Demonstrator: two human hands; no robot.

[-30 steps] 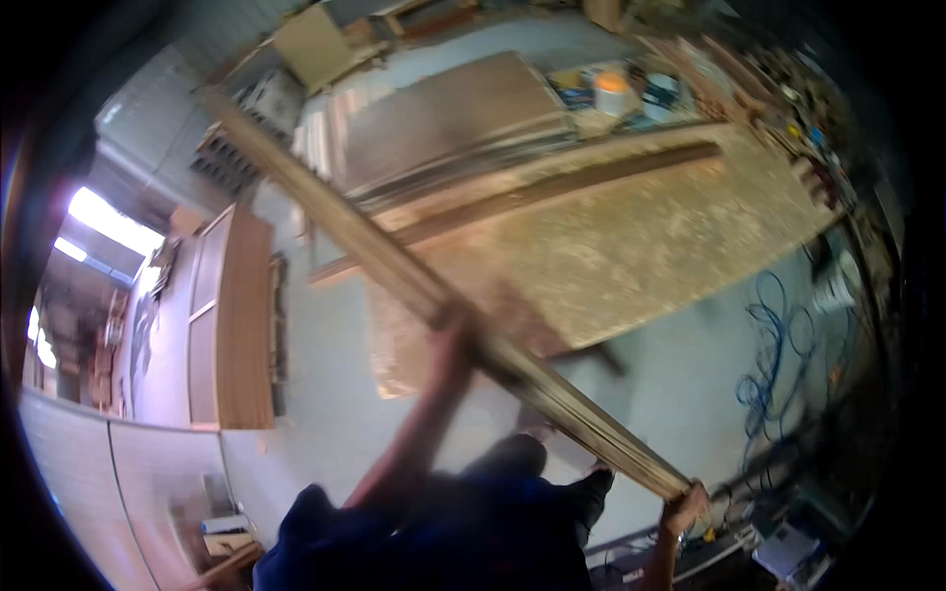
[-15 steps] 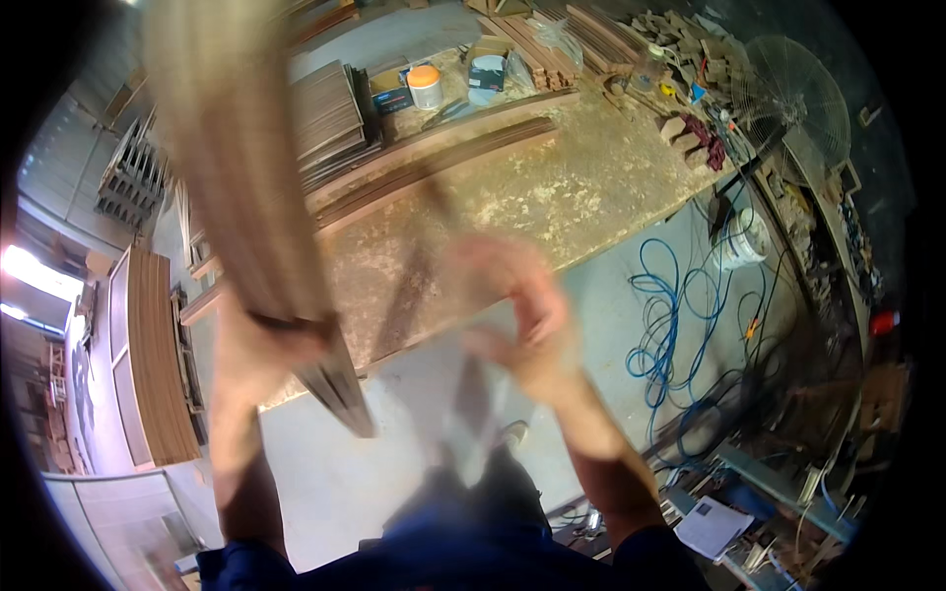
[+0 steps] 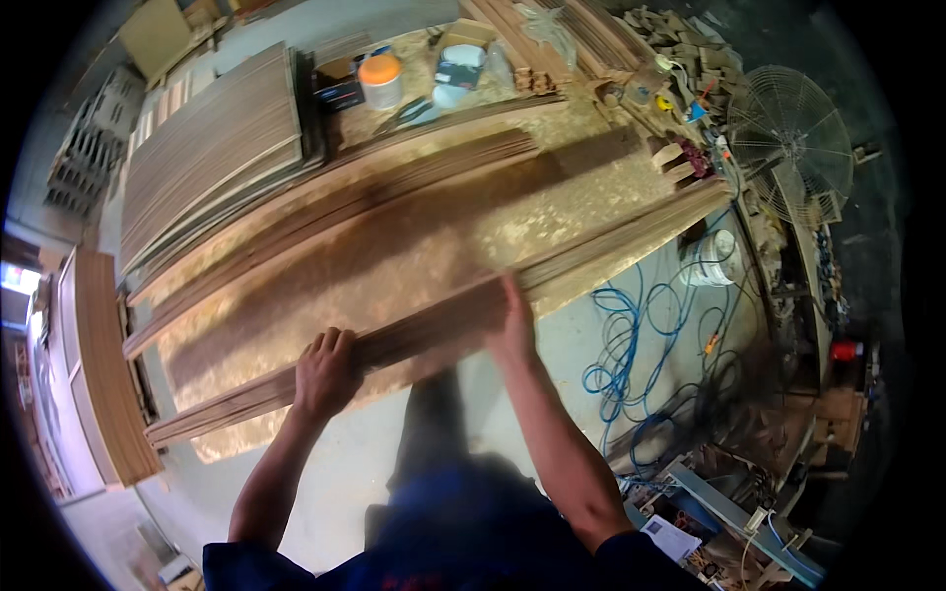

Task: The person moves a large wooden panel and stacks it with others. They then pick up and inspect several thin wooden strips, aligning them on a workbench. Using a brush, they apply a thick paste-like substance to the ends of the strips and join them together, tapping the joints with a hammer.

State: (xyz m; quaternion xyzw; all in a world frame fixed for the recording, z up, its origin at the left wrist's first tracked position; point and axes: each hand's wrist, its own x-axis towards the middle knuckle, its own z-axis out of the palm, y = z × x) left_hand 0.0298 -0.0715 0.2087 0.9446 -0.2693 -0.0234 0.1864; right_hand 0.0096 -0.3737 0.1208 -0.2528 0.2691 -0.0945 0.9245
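A long bundle of brown wood strips [image 3: 424,330] stretches slantwise across the near side of the workbench [image 3: 552,236], low over its top or resting on it; which, I cannot tell. My left hand [image 3: 328,372] is closed around the bundle left of its middle, fingers curled over the far edge. Farther right, my right hand [image 3: 512,320] grips the same bundle, its thumb side up along the wood; some of its fingers are hidden. Beyond the bundle, another row of long wood strips [image 3: 394,187] lies along the bench.
Stacked flat panels [image 3: 227,148] lie at the back left. Near them stand an orange-lidded white jar [image 3: 380,83], an open box [image 3: 461,61] and pliers [image 3: 404,115]. On the right are a wire-cage fan [image 3: 791,143], a white bucket [image 3: 713,258] and blue hose coils [image 3: 621,355] on the floor.
The wood bundle has swung down from a raised, upright slant to lie along the bench's near side. My right hand, free before, now holds it too.
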